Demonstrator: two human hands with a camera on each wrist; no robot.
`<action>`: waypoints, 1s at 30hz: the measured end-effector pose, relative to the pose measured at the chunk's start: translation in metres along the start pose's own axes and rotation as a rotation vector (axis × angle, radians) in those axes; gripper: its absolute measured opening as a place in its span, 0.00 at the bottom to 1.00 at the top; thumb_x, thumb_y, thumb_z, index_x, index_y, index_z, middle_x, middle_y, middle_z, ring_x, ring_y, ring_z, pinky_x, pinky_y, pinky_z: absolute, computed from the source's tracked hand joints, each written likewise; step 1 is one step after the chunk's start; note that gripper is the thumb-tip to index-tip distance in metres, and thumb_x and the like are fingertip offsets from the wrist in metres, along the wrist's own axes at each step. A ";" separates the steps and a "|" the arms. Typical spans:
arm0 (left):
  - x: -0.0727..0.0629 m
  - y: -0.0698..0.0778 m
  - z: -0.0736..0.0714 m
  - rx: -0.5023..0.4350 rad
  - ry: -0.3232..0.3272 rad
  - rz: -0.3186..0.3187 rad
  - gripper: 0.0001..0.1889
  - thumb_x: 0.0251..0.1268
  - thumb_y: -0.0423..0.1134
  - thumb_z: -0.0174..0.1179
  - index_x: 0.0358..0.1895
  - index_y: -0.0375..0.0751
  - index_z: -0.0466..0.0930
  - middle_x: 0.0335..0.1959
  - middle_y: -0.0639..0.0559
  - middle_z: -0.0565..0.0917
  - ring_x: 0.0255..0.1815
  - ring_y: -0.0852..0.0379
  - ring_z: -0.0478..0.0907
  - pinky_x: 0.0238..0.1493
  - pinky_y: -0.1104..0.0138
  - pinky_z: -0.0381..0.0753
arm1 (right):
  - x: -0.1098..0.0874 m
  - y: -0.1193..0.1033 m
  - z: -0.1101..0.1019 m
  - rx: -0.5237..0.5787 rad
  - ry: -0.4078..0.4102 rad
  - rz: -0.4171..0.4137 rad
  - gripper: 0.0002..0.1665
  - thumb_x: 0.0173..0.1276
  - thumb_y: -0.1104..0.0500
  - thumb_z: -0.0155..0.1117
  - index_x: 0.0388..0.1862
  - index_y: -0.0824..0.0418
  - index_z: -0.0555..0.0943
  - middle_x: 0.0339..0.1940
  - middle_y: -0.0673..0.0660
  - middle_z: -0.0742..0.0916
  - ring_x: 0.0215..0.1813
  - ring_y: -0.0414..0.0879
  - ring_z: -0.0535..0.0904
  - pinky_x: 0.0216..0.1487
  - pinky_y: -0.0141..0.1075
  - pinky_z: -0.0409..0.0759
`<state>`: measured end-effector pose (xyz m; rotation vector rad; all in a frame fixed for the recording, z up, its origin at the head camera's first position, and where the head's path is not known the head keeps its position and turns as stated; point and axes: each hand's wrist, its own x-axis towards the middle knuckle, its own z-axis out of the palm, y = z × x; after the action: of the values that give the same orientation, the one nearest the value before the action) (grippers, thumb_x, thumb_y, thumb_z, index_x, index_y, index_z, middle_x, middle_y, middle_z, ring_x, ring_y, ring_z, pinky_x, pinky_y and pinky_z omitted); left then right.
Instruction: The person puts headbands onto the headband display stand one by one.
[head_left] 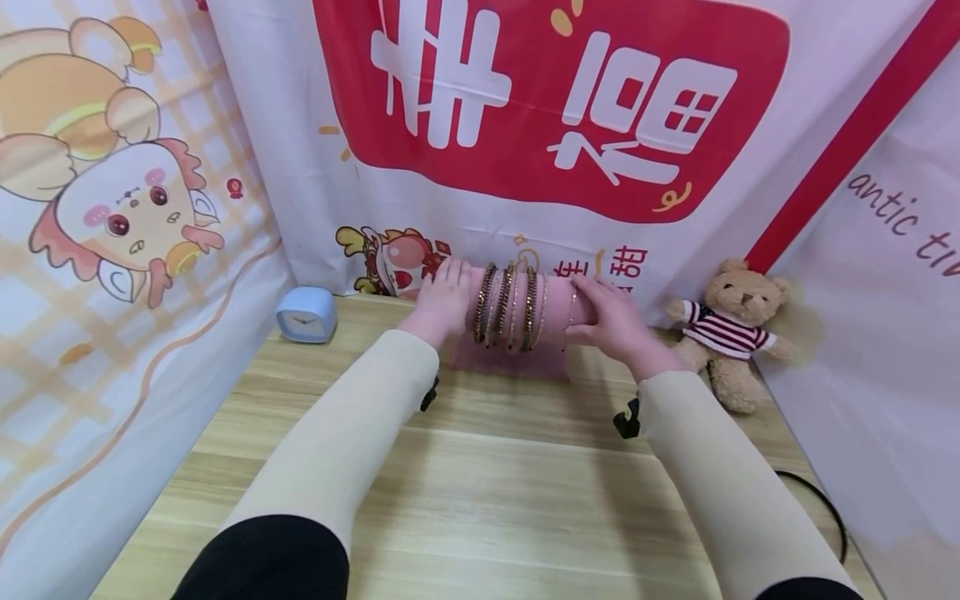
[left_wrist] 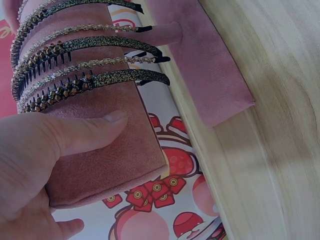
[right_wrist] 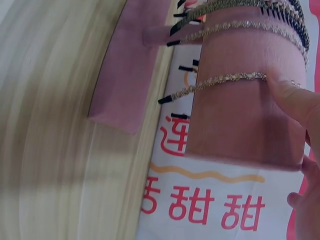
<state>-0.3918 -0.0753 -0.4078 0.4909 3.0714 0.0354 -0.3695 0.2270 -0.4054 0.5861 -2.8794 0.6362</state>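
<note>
A pink velvet headband stand point(head_left: 512, 364), a padded roll on a flat base, carries several beaded headbands point(head_left: 506, 308) side by side. Over the roll's left end lies my left hand point(head_left: 447, 298), fingers across the top and thumb along the near face, beside the outermost dark headband point(left_wrist: 117, 76). My right hand point(head_left: 613, 323) is at the right end. Its thumb presses on a thin sparkly headband point(right_wrist: 215, 80), which sits apart from the others, while the fingers reach behind the roll. The headbands' black tips hang free below the roll.
Back left on the wooden table point(head_left: 480, 500) stands a blue clock point(head_left: 307, 315). To the right a teddy bear point(head_left: 731, 329) in a striped shirt leans by the side wall. A black cable point(head_left: 825, 500) curves along the right edge. A printed cloth point(head_left: 465, 187) hangs close behind the stand.
</note>
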 end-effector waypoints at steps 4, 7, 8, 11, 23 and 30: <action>0.000 0.000 0.000 0.004 0.003 0.002 0.56 0.56 0.38 0.68 0.78 0.31 0.35 0.79 0.34 0.40 0.79 0.39 0.35 0.74 0.44 0.45 | 0.003 -0.009 0.001 0.023 -0.012 0.005 0.56 0.54 0.52 0.81 0.78 0.51 0.62 0.75 0.60 0.67 0.77 0.60 0.53 0.74 0.58 0.50; 0.000 0.001 0.000 0.005 0.006 0.000 0.56 0.55 0.38 0.68 0.78 0.31 0.36 0.79 0.34 0.41 0.79 0.39 0.35 0.74 0.44 0.45 | 0.006 -0.013 0.002 0.014 -0.019 -0.011 0.56 0.54 0.53 0.80 0.78 0.52 0.61 0.75 0.61 0.67 0.76 0.59 0.55 0.74 0.56 0.49; 0.000 0.001 0.000 0.005 0.006 -0.001 0.56 0.56 0.38 0.68 0.78 0.31 0.36 0.79 0.34 0.41 0.79 0.39 0.35 0.74 0.44 0.45 | 0.006 -0.014 0.003 0.011 -0.023 -0.013 0.56 0.55 0.54 0.80 0.78 0.52 0.61 0.75 0.61 0.67 0.76 0.59 0.55 0.74 0.56 0.48; 0.000 0.001 0.001 0.009 0.007 -0.003 0.55 0.57 0.39 0.67 0.78 0.31 0.35 0.79 0.34 0.41 0.79 0.39 0.35 0.74 0.44 0.46 | 0.007 -0.017 0.003 0.004 -0.028 -0.021 0.56 0.55 0.53 0.80 0.79 0.53 0.60 0.75 0.60 0.67 0.77 0.59 0.54 0.75 0.57 0.43; 0.000 0.001 0.002 -0.016 0.001 -0.005 0.56 0.55 0.37 0.68 0.78 0.32 0.34 0.79 0.34 0.39 0.79 0.39 0.34 0.74 0.43 0.45 | 0.007 -0.021 0.009 -0.028 -0.032 -0.030 0.57 0.57 0.50 0.78 0.80 0.46 0.57 0.77 0.52 0.65 0.79 0.56 0.48 0.74 0.60 0.36; -0.001 0.002 0.001 -0.017 0.008 -0.012 0.54 0.57 0.37 0.67 0.79 0.33 0.35 0.79 0.35 0.40 0.79 0.40 0.34 0.74 0.44 0.45 | 0.006 -0.020 0.012 -0.028 -0.029 -0.011 0.58 0.57 0.49 0.78 0.81 0.42 0.54 0.79 0.50 0.61 0.79 0.55 0.44 0.74 0.61 0.35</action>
<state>-0.3904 -0.0736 -0.4090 0.4721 3.0792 0.0627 -0.3677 0.2026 -0.4073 0.6118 -2.9046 0.5895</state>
